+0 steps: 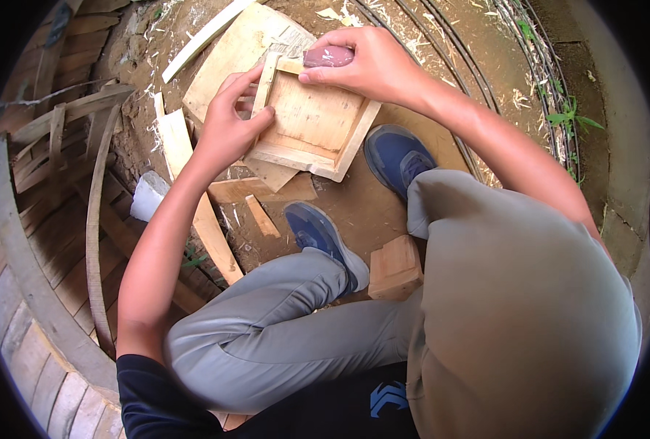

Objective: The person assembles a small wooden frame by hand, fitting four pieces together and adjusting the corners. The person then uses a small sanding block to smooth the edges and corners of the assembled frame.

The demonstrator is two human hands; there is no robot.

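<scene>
A shallow wooden tray (314,117) with raised sides is tilted in front of me, above my feet. My left hand (230,121) grips its left side, thumb on the inner edge and fingers round the outside. At the tray's far edge, my right hand (372,62) is closed round a smooth reddish-brown block (329,56) with pale flecks on it. The block sits against the top rim; whether it is stone or wood I cannot tell. Under the tray lies a wide pale board (226,55), partly hidden by it.
Wood strips (204,227) and shavings lie on the dirt ground. A wooden block (396,267) is by my shoes (325,238). A white lump (148,196) rests beside my left forearm. Slatted wood (62,212) stands at left; dark cables (456,73) run at right.
</scene>
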